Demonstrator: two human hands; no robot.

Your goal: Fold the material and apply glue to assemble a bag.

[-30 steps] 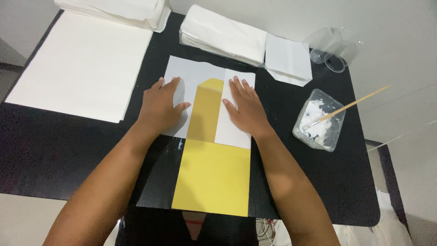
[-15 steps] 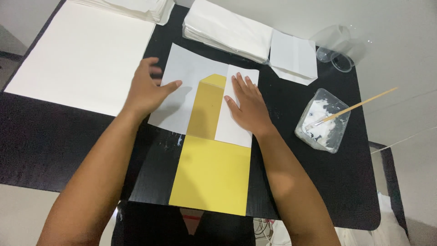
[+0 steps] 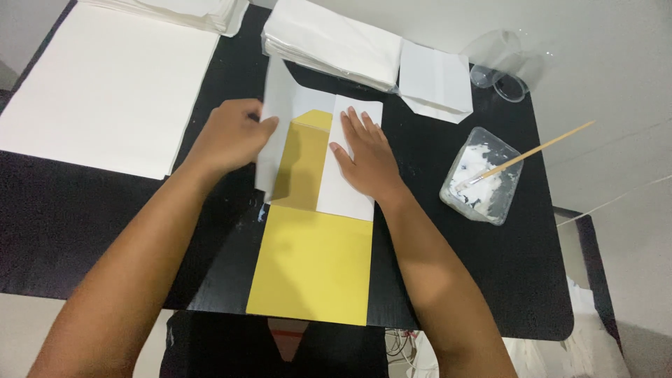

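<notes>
Head view, black bench (image 3: pixel 98 231). A white paper sheet (image 3: pixel 353 189) lies at the centre of the bench over a yellow template card (image 3: pixel 311 262), whose lower half shows bare toward 6 o'clock. Right flap of the sheet is folded flat over the card; the right hand (image 3: pixel 367 157) lies on it, open, palm down, fingers spread and pointing toward 12 o'clock. Left flap (image 3: pixel 274 133) stands lifted off the bench, roughly upright and casting a shadow on the yellow strip (image 3: pixel 301 164) visible between the two flaps. The left hand (image 3: pixel 231 136) is closed on that flap's edge, thumb on the inner face, fingers behind it; hand sits at 9 o'clock of the card. At 10 o'clock of the hands, a large white sheet (image 3: pixel 105 84) lies flat on the bench, with a stack of white paper (image 3: pixel 189 10) at its far edge. At 12 o'clock, a stack of folded white pieces (image 3: pixel 332 42); touching it on the 3 o'clock side, a single folded white envelope-like piece (image 3: pixel 434 80). At 1 o'clock, a clear plastic cup (image 3: pixel 500 63) lying on its side near the bench edge. At 3 o'clock of the right hand, well apart from it, a clear square container (image 3: pixel 483 178) holding white paste, with a wooden-handled brush (image 3: pixel 532 150) resting in it, handle pointing toward 2 o'clock. Smears of dried paste on the bench near the card's left edge.
</notes>
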